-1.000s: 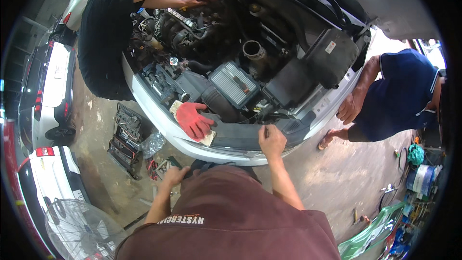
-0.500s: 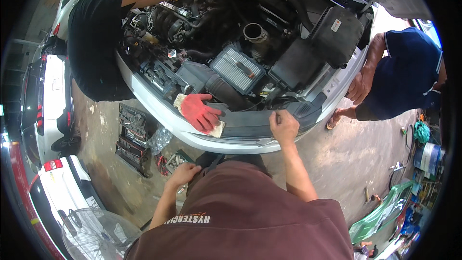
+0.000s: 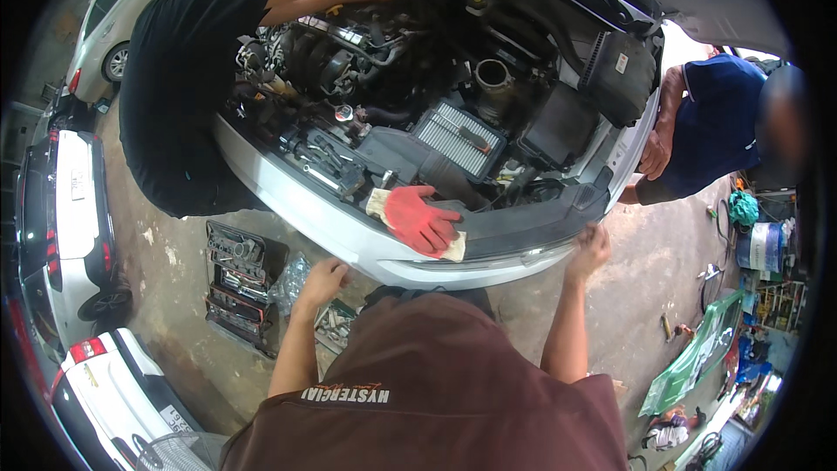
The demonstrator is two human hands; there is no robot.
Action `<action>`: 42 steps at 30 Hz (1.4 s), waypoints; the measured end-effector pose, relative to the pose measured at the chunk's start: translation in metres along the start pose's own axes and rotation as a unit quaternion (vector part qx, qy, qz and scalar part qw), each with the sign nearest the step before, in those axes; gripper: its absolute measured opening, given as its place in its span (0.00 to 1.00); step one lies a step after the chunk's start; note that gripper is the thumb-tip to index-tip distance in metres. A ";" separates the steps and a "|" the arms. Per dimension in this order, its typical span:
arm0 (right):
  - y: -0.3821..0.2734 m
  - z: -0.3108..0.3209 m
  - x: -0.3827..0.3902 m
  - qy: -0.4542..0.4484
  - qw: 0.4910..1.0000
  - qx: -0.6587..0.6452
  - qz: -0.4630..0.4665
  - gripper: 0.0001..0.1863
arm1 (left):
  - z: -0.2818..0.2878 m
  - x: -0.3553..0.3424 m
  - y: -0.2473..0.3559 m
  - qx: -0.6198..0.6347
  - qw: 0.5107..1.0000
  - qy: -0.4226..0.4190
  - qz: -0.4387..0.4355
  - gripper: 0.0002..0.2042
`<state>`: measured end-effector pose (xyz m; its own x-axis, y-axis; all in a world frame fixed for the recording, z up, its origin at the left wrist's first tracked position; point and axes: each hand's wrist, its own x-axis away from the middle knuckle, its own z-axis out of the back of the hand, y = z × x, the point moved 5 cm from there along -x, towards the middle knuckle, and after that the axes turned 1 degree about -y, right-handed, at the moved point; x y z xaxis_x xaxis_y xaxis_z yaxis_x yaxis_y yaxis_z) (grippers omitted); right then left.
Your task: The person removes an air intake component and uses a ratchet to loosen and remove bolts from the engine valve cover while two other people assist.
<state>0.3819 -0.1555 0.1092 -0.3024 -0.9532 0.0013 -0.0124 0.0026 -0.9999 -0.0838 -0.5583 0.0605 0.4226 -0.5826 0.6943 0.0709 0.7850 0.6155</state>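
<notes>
Bumper (image 3: 436,273) of the white car curves along the front edge of the engine bay, lying between the person's two hands. The left hand (image 3: 324,282) is just beside its lower edge, over the floor, fingers bent into a narrow curl; I cannot tell whether they hold anything. The right hand (image 3: 591,251) is raised at the bay's front right corner, fingers drawn close together; contact with the edge and anything within the grip cannot be made out.

On the front edge, between the hands, lies a red glove (image 3: 420,220) with cream parts. To its right a dark cover (image 3: 523,231) runs along that edge to the right corner, leaving an uncluttered strip. Behind it, a pleated filter (image 3: 445,135) sits tilted in the bay, a screwdriver (image 3: 476,140) lying across it. A black box lid (image 3: 621,78) rests near the right edge.

A co-worker in black (image 3: 179,105) leans over the left edge; another in navy (image 3: 719,122) stands by the right edge. A tool case (image 3: 240,283) and a clear plastic bag (image 3: 292,283) crowd the floor on the left; wider floor (image 3: 645,283) opens between the right forearm and a green sheet (image 3: 697,353).
</notes>
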 end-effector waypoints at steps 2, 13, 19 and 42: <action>0.029 0.052 0.024 0.058 0.998 0.023 -0.030 0.18 | 0.001 -0.011 -0.068 0.000 0.997 -0.032 0.066 0.17; 0.319 0.339 0.390 -0.183 0.743 0.459 -0.451 0.26 | -0.085 0.007 -0.327 -0.179 0.968 -0.171 0.046 0.23; 0.277 0.268 0.333 -0.115 0.803 0.299 -0.503 0.19 | -0.076 -0.055 -0.274 -0.258 0.943 -0.196 -0.078 0.28; 0.068 0.054 0.273 -0.404 0.780 0.217 -0.426 0.14 | -0.036 -0.130 -0.246 -0.279 0.940 -0.170 -0.094 0.11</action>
<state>0.3498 -0.4315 0.0412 0.3410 -0.4340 0.8339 0.4954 -0.6709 -0.5518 -0.1233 -0.6682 -0.1945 0.0489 -0.6820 0.7297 0.6195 0.5938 0.5134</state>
